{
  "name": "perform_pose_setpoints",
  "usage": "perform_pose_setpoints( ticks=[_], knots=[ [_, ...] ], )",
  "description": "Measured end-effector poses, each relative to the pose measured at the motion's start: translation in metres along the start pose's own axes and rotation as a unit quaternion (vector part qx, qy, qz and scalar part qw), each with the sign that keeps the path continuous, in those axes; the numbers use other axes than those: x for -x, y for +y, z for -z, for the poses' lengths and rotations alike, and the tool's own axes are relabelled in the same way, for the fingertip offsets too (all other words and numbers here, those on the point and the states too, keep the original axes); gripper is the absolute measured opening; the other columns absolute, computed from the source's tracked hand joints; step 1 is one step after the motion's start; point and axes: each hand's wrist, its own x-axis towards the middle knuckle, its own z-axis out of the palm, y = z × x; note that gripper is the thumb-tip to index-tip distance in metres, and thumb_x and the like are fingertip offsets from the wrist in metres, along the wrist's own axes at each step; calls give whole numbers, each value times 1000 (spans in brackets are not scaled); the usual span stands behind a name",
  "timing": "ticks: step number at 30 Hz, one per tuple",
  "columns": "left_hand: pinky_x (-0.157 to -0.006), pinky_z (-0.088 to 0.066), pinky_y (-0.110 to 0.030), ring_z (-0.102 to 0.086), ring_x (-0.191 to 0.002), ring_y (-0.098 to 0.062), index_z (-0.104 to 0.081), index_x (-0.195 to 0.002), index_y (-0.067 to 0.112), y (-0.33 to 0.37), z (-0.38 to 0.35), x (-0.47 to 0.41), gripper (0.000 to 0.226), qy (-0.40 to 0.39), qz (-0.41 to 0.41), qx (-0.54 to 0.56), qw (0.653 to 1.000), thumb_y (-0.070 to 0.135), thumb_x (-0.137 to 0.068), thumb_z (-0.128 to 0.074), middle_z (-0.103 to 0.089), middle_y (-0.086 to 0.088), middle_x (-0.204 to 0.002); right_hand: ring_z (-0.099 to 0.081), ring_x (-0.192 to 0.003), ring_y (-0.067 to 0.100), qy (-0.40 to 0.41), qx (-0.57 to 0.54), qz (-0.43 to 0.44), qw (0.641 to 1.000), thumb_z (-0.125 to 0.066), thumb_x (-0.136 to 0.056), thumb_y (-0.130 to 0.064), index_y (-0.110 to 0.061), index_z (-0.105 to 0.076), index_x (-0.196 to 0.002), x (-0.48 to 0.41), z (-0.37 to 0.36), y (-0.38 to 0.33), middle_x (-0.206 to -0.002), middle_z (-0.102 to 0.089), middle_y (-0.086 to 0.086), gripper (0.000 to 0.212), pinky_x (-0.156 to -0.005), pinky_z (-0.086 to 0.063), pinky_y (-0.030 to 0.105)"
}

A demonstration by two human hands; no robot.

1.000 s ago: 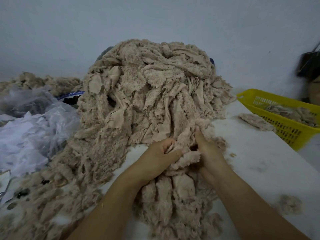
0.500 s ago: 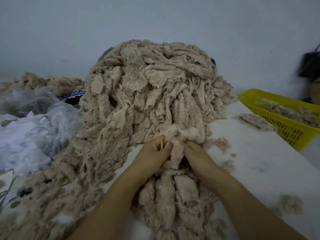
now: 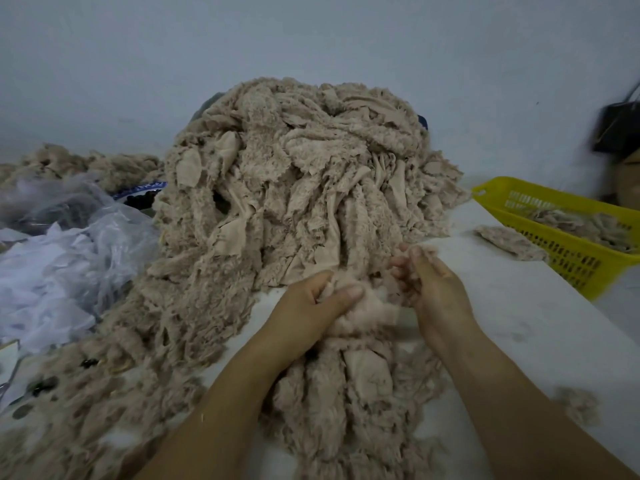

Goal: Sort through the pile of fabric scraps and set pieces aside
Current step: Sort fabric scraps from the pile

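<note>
Step in hand (judged): freeing one piece at heap's foot.
- Left hand (image 3: 311, 306): thumb and fingers clamped on pale beige fleece scrap (image 3: 367, 308). Best used as anchor, held low.
- Right hand (image 3: 438, 292): fingers curled, pinching scrap's fluffy tuft. Draw sideways slowly, so tangled neighbours don't follow.

Locations, ref. tall heap of beige fleece offcuts (image 3: 294, 188):
- Crumpled clear plastic sheeting (image 3: 79, 251): left of heap.
- Held scrap: at heap's near foot, between hands, appears to touch both.
- Low stack of fleece pieces (image 3: 346, 393): nearer than heap, under wrists.
- Loose flat fleece piece (image 3: 509, 240): right of heap.
- Yellow perforated plastic basket (image 3: 568, 261): farthest right, fleece pieces inside.

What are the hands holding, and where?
Left hand grips a fluffy beige fabric scrap by its left end; right hand pinches a beige fabric tuft.
</note>
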Motion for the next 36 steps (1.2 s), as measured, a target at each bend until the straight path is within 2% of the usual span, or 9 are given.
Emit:
perform_pose_setpoints(
  ticks=[3,5,11,16,20,26,30,34,36],
  knots=[
    [-88,-57,-50,-71,-89,-27,-71,-97,18,1,5,-8,25,183,57,78,978,42,-90,-68,-75,-7,-96,-65,-102,10,-55,33,0,998,-56,-90,-55,-27,-65,-102,6,-3,3,-111,-71,-6,32,-90,-52,31],
    [-72,-56,-40,-63,-71,-25,-70,-92,16,2,13,-11,18,240,84,181,950,32,-97,-63,-70,-12,-83,-58,-106,-5,-93,120,39,988,-48,-75,-73,-37,-59,-117,16,-11,8,-108,-63,-26,56,-95,-46,25],
    [-46,-52,-15,-66,-54,-8,-68,-82,1,12,32,-15,12,150,91,624,761,12,-80,-62,-70,-7,-71,-52,-102,-20,-187,281,205,919,-43,-87,-73,-41,-69,-96,32,-23,11,-106,-63,-27,42,-81,-37,-1],
    [-57,-60,-26,-74,-69,-20,-65,-82,-1,13,34,-14,14,115,38,712,692,12,-80,-59,-73,-16,-86,-30,-121,-19,-349,441,210,800,-44,-76,-82,-41,-48,-137,39,-32,30,-123,-36,-41,73,-94,-27,5],
    [-62,-62,-28,-75,-75,-20,-71,-68,0,16,30,-11,22,84,28,686,722,11,-82,-59,-74,-15,-90,-43,-112,5,-337,438,248,796,-52,-89,-58,-26,-61,-119,41,-37,39,-116,-53,-16,45,-91,-39,21],
    [-63,-57,-25,-72,-82,-14,-74,-85,13,12,12,-12,19,120,27,410,904,13,-92,-56,-75,-5,-92,-56,-52,4,-172,114,52,977,-54,-98,-15,-37,-71,-82,29,-29,19,-65,-64,-8,31,-45,-42,18],
    [-69,-58,-28,-75,-89,-19,-78,-100,18,8,3,-7,19,91,70,286,951,14,-97,-60,-77,-6,-100,-58,-51,10,-91,-174,-60,979,-53,-100,-17,-8,-56,-113,14,-17,0,-71,-62,3,16,-41,-43,21],
    [-67,-58,-24,-75,-87,-20,-82,-90,24,11,-3,0,30,45,63,252,965,3,-95,-62,-77,-7,-103,-67,-98,6,-167,61,13,984,-69,-75,-67,-25,-55,-133,19,-13,6,-117,-68,-9,73,-83,-56,29],
    [-73,-57,-21,-73,-97,-18,-80,-96,20,11,-3,2,22,20,41,234,971,5,-93,-64,-76,-3,-107,-61,-103,-11,-215,222,78,948,-68,-76,-69,-51,-57,-123,25,-15,12,-116,-65,-31,52,-84,-52,14]
  ],
)
